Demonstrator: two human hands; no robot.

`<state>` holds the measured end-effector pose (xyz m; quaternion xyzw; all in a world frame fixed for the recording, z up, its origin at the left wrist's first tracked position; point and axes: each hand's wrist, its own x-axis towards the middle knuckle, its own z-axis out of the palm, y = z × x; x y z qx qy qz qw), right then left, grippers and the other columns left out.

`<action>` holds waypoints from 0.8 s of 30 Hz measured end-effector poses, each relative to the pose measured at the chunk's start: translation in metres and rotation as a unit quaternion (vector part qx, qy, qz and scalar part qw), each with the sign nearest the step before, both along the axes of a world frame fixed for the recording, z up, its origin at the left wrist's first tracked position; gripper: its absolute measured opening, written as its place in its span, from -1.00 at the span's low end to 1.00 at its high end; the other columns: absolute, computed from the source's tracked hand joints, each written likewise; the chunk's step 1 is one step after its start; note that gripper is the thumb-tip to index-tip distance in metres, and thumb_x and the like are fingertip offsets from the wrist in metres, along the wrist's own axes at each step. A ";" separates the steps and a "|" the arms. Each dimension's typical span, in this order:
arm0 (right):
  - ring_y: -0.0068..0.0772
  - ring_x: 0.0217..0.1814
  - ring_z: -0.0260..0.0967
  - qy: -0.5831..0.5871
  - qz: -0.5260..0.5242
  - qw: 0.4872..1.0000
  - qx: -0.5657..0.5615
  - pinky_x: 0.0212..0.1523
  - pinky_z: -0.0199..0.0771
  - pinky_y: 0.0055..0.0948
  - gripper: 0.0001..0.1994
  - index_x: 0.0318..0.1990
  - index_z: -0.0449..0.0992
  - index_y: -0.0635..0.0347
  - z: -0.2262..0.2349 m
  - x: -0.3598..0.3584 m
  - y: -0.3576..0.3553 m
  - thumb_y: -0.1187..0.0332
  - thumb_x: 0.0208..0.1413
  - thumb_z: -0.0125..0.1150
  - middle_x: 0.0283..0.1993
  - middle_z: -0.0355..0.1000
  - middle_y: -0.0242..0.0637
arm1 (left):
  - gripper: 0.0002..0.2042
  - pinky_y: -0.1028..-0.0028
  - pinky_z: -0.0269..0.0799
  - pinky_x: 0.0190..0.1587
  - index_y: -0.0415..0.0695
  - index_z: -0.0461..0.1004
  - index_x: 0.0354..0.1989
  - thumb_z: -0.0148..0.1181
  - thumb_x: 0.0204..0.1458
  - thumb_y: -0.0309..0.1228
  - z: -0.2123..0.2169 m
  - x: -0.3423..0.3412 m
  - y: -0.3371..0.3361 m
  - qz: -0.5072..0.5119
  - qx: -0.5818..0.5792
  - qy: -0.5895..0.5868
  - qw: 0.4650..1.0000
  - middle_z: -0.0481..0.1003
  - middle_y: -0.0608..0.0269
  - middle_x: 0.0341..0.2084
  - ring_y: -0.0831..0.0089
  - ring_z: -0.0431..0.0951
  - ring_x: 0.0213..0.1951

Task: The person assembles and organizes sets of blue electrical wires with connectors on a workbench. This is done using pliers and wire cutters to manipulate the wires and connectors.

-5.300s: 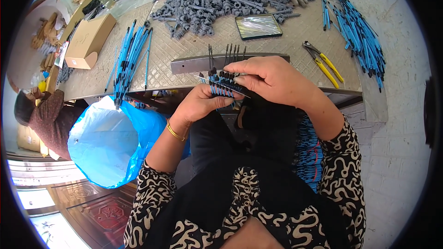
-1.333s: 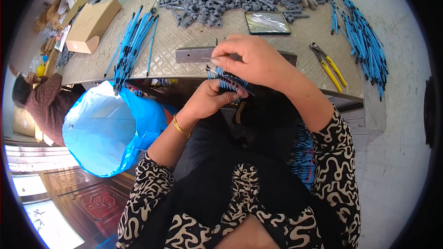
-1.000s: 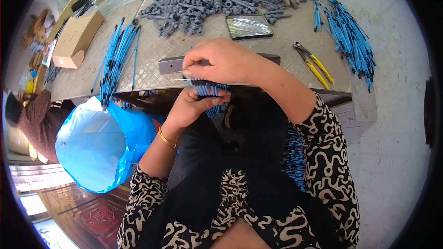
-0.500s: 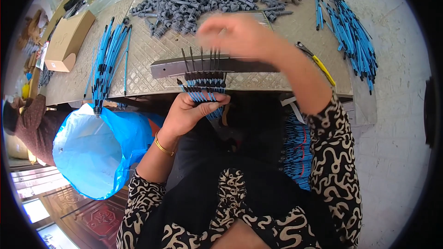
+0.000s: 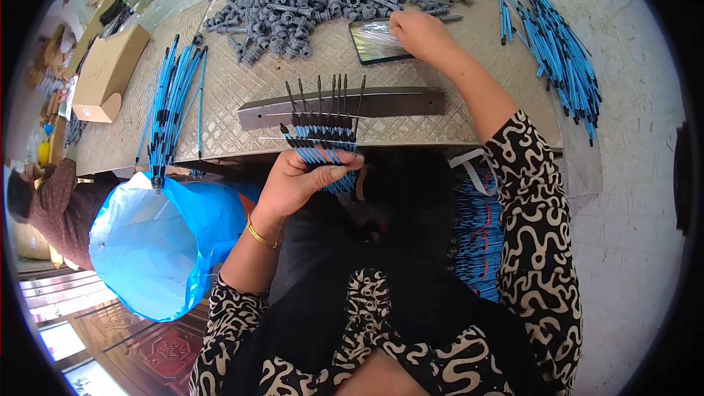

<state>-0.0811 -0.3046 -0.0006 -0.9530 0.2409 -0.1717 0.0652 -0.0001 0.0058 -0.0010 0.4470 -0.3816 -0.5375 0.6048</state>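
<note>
In front of me my left hand point(image 5: 297, 180) is closed round a bundle of thin blue rods with black ends point(image 5: 320, 154). Several black tips stand up from the bundle in a row, and two thin metal wires point(image 5: 282, 115) run across it. My right hand point(image 5: 419, 35) reaches over a shallow dark-edged tray point(image 5: 357, 44) holding thin shiny wires point(image 5: 380, 38). Its fingers are pinched at the tray's right side; what they hold is hidden. A dark metal bar point(image 5: 257, 112) lies on the table just behind the bundle.
Grey plastic fittings point(image 5: 293, 7) are heaped at the back. Blue rods lie in bundles at the left point(image 5: 172, 95) and right point(image 5: 561, 59) of the table point(image 5: 227, 88). A cardboard box point(image 5: 110, 66) stands far left, and a blue bag point(image 5: 213, 220) hangs below. A person point(image 5: 55, 198) sits at left.
My right hand has moved from above the bundle to the right and away, onto the wire tray. The yellow-handled pliers are now hidden behind my right arm. My left hand keeps its hold.
</note>
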 end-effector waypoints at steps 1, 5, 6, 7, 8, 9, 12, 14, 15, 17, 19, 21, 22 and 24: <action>-0.04 -0.24 0.35 0.010 -0.009 1.000 -0.003 -0.27 0.32 -0.14 -0.84 -0.34 0.40 0.16 -0.001 0.000 0.001 0.29 0.04 -0.01 -0.33 0.40 -0.15 | -0.80 0.46 0.36 -0.02 -0.29 0.47 -0.18 0.12 -0.01 -0.58 -0.001 0.000 0.000 -0.003 -0.001 -0.001 1.000 0.52 0.11 -0.23 0.39 0.49 -0.13; -0.04 -0.23 0.35 0.037 -0.004 0.999 -0.027 -0.26 0.33 -0.14 -0.85 -0.33 0.39 0.15 -0.004 -0.001 0.003 0.28 0.04 0.00 -0.33 0.39 -0.16 | -0.81 0.45 0.36 -0.03 -0.29 0.48 -0.19 0.12 -0.02 -0.57 -0.003 -0.001 -0.002 0.003 -0.007 -0.002 1.000 0.52 0.10 -0.24 0.38 0.50 -0.14; -0.03 -0.23 0.35 0.047 0.004 0.998 -0.036 -0.26 0.33 -0.14 -0.84 -0.33 0.39 0.15 -0.004 -0.001 0.004 0.28 0.04 0.01 -0.33 0.38 -0.15 | -0.81 0.45 0.37 -0.03 -0.30 0.48 -0.20 0.12 -0.02 -0.57 -0.003 -0.001 -0.002 0.005 -0.007 -0.005 1.000 0.52 0.10 -0.24 0.38 0.50 -0.14; -0.03 -0.23 0.35 0.045 0.003 0.998 -0.036 -0.26 0.33 -0.14 -0.84 -0.33 0.39 0.15 -0.003 -0.002 0.004 0.28 0.04 0.01 -0.33 0.38 -0.15 | -0.81 0.45 0.37 -0.03 -0.30 0.48 -0.20 0.12 -0.01 -0.56 -0.002 -0.002 -0.002 0.006 -0.007 -0.007 1.000 0.52 0.10 -0.24 0.38 0.50 -0.14; -0.03 -0.23 0.35 0.030 0.001 0.999 -0.030 -0.26 0.33 -0.14 -0.85 -0.33 0.39 0.15 -0.003 -0.003 0.004 0.28 0.04 0.01 -0.33 0.38 -0.15 | -0.81 0.45 0.37 -0.03 -0.30 0.48 -0.20 0.12 -0.01 -0.56 -0.001 -0.002 -0.002 0.008 -0.007 -0.010 1.000 0.52 0.10 -0.25 0.38 0.51 -0.15; -0.03 -0.23 0.35 0.016 -0.001 1.000 -0.024 -0.26 0.33 -0.14 -0.85 -0.33 0.39 0.15 -0.003 -0.005 0.004 0.28 0.04 0.01 -0.34 0.37 -0.15 | -0.81 0.45 0.37 -0.03 -0.30 0.48 -0.20 0.12 -0.01 -0.56 -0.001 -0.002 -0.002 0.007 -0.007 -0.011 1.000 0.52 0.10 -0.25 0.38 0.51 -0.15; -0.03 -0.23 0.35 0.002 0.002 1.000 -0.020 -0.26 0.33 -0.14 -0.85 -0.33 0.39 0.15 0.001 -0.007 0.008 0.28 0.04 0.02 -0.33 0.37 -0.15 | -0.81 0.44 0.37 -0.04 -0.30 0.48 -0.21 0.13 -0.01 -0.56 -0.001 -0.002 0.000 0.013 -0.006 -0.014 1.000 0.52 0.11 -0.26 0.38 0.51 -0.15; -0.03 -0.22 0.35 0.003 0.012 1.000 -0.017 -0.26 0.34 -0.15 -0.85 -0.33 0.39 0.16 0.002 -0.007 0.011 0.29 0.04 0.02 -0.31 0.37 -0.15 | -0.81 0.44 0.37 -0.04 -0.30 0.48 -0.21 0.13 -0.02 -0.56 -0.001 -0.002 0.000 0.013 -0.005 -0.014 1.000 0.52 0.11 -0.26 0.38 0.51 -0.15; -0.03 -0.22 0.35 0.002 0.011 1.000 -0.018 -0.26 0.34 -0.15 -0.85 -0.33 0.39 0.16 0.002 -0.008 0.010 0.29 0.04 0.02 -0.31 0.37 -0.15 | -0.81 0.44 0.37 -0.04 -0.30 0.48 -0.21 0.13 -0.02 -0.56 0.000 -0.002 -0.001 0.013 -0.005 -0.015 1.000 0.53 0.11 -0.26 0.38 0.51 -0.15; -0.04 -0.22 0.35 -0.014 0.010 0.999 -0.027 -0.26 0.34 -0.14 -0.85 -0.33 0.39 0.17 0.000 -0.008 0.007 0.30 0.03 0.03 -0.31 0.37 -0.14 | -0.81 0.44 0.38 -0.04 -0.30 0.48 -0.21 0.13 -0.02 -0.56 0.000 -0.002 -0.002 0.012 -0.004 -0.016 1.000 0.53 0.11 -0.26 0.38 0.51 -0.16; -0.04 -0.21 0.35 -0.024 0.008 0.999 -0.031 -0.27 0.34 -0.14 -0.85 -0.33 0.39 0.17 -0.002 -0.010 0.005 0.31 0.03 0.03 -0.31 0.37 -0.14 | -0.82 0.34 0.39 -0.04 -0.27 0.49 -0.22 0.13 -0.04 -0.58 -0.001 -0.003 -0.004 0.023 -0.009 -0.029 0.999 0.52 0.04 -0.28 0.27 0.52 -0.17; -0.03 -0.21 0.35 0.000 0.008 0.999 -0.040 -0.28 0.34 -0.14 -0.85 -0.33 0.39 0.18 -0.002 -0.009 0.012 0.31 0.02 0.04 -0.33 0.37 -0.12 | -0.82 0.29 0.40 -0.04 -0.25 0.49 -0.23 0.13 -0.05 -0.59 -0.001 -0.004 -0.004 0.028 -0.011 -0.038 0.999 0.52 0.00 -0.29 0.21 0.53 -0.18; -0.03 -0.21 0.35 0.011 0.007 0.999 -0.043 -0.28 0.34 -0.14 -0.85 -0.33 0.39 0.18 -0.002 -0.009 0.014 0.31 0.02 0.04 -0.33 0.37 -0.11 | -0.82 0.28 0.40 -0.05 -0.25 0.49 -0.23 0.13 -0.05 -0.59 0.000 -0.004 -0.003 0.031 -0.009 -0.035 0.999 0.52 0.00 -0.29 0.21 0.53 -0.18; -0.03 -0.22 0.36 0.024 0.006 0.998 -0.053 -0.28 0.35 -0.13 -0.87 -0.32 0.40 0.18 -0.005 -0.006 0.009 0.34 0.01 0.03 -0.31 0.38 -0.11 | -0.82 0.28 0.40 -0.05 -0.25 0.49 -0.23 0.13 -0.05 -0.59 0.001 -0.004 -0.002 0.038 -0.004 -0.029 0.999 0.52 0.01 -0.29 0.21 0.53 -0.19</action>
